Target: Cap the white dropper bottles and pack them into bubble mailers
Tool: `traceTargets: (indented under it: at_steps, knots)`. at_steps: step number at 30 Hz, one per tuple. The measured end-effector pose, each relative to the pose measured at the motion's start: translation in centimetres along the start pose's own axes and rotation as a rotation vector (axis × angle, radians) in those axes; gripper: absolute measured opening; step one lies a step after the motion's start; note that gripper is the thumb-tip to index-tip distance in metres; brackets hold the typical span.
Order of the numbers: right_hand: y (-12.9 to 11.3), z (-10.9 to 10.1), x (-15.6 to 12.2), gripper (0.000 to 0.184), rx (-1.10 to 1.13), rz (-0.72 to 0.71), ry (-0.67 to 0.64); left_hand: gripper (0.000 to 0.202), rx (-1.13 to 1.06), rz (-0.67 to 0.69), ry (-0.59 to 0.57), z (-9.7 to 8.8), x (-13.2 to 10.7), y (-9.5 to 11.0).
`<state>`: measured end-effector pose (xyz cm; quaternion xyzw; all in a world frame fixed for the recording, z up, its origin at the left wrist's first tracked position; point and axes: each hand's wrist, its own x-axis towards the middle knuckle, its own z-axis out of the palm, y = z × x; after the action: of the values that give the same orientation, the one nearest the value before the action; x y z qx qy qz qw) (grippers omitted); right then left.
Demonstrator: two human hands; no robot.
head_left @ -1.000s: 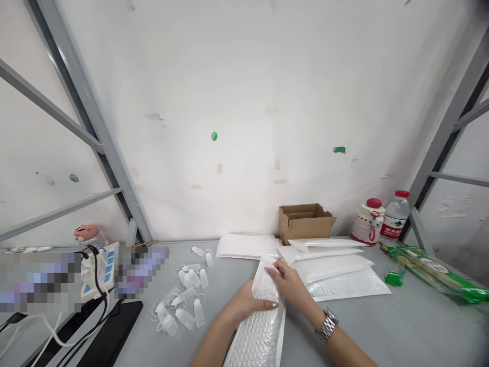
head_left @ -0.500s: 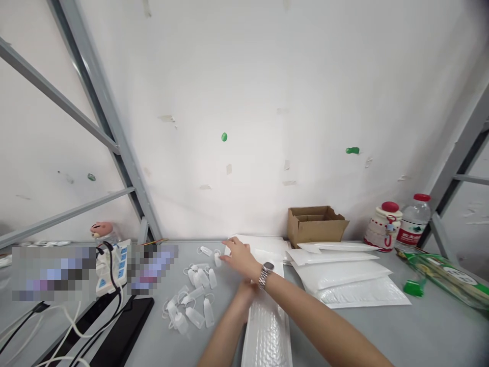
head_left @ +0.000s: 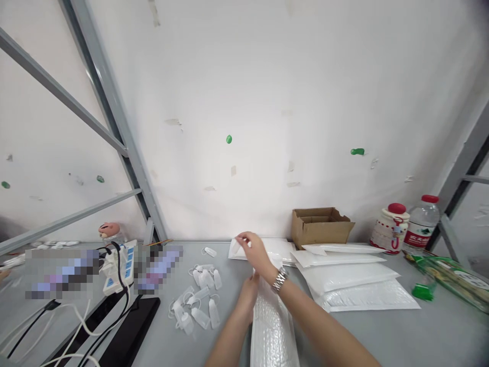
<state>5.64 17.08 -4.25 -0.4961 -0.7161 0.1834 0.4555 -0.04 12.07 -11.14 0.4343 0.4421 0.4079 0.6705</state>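
Observation:
My left hand (head_left: 247, 293) grips the open top end of a white bubble mailer (head_left: 273, 334) that lies lengthwise on the grey table in front of me. My right hand (head_left: 255, 251), a metal watch on its wrist, is raised just above the mailer's mouth. Its fingertips are pinched on a small white bottle, which is hard to make out against the white envelopes behind it. Several more small white bottles with loop tags (head_left: 202, 293) lie scattered left of the mailer, and a single one (head_left: 209, 251) lies farther back.
White mailers are fanned out on the right (head_left: 355, 278), and a flat stack (head_left: 280, 248) lies by the wall. A cardboard box (head_left: 321, 224), a red-lidded jar (head_left: 391, 227), a water bottle (head_left: 420, 224) and a green packet (head_left: 453, 278) are at the back right. A power strip with cables (head_left: 120, 260) is on the left.
My right hand left the mailer, reached left to the loose bottles, took one and has come back up over the mailer's mouth. My left hand kept hold of the mailer.

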Motion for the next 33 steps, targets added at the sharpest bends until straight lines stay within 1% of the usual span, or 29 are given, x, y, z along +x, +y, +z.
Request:
traceTargets:
  at_steps: [1, 3, 5, 7, 11, 17, 19, 21, 22, 26, 28, 29, 31, 33]
  knots:
    - [0.5, -1.5, -0.4, 0.028, 0.036, -0.020, 0.112, 0.063, -0.013, 0.009, 0.011, 0.1, -0.2, 0.2]
    - [1.9, -4.2, -1.5, 0.031, 0.025, -0.052, 0.251, 0.073, -0.030, 0.022, 0.016, 0.4, -0.7, 0.6]
    - [3.4, -6.4, -2.9, 0.034, -0.016, -0.042, 0.317, 0.078, -0.027, 0.018, -0.018, 0.8, -1.1, 1.0]
    - [4.8, -8.0, -4.2, 0.036, -0.041, -0.014, 0.348, 0.080, -0.016, 0.009, -0.074, 1.1, -1.5, 1.1]
    - [6.2, -9.5, -6.1, 0.037, -0.040, 0.017, 0.409, 0.078, 0.019, 0.004, -0.136, 1.3, -1.9, 1.1]
    - [6.2, -10.5, -7.4, 0.031, -0.113, -0.131, 0.511, 0.073, 0.076, -0.006, -0.159, 1.1, -2.3, 1.6]
    - [6.2, -10.8, -7.6, 0.030, -0.117, -0.140, 0.523, 0.073, 0.103, -0.019, -0.163, 1.1, -2.4, 1.8]
    - [6.2, -11.2, -7.6, 0.031, -0.077, -0.092, 0.493, 0.071, 0.120, -0.021, -0.170, 1.0, -2.4, 2.0]
    - [6.2, -11.4, -7.5, 0.031, -0.041, -0.052, 0.452, 0.071, 0.119, -0.019, -0.172, 1.0, -2.4, 2.0]
    - [6.5, -11.5, -7.2, 0.031, 0.176, 0.130, 0.166, 0.070, 0.112, 0.015, -0.180, 0.8, -2.0, 1.6]
    - [6.7, -11.0, -7.2, 0.031, 0.300, 0.202, 0.084, 0.071, 0.129, 0.035, -0.162, 0.8, -1.9, 1.4]
    - [6.7, -10.6, -7.3, 0.031, 0.351, 0.227, 0.080, 0.073, 0.134, 0.040, -0.151, 0.8, -1.8, 1.4]
    - [6.6, -9.7, -7.5, 0.030, 0.395, 0.252, 0.115, 0.074, 0.134, 0.040, -0.141, 0.9, -1.8, 1.4]
    - [6.3, -8.8, -7.7, 0.033, 0.337, 0.242, 0.144, 0.073, 0.127, 0.037, -0.145, 0.9, -1.8, 1.4]
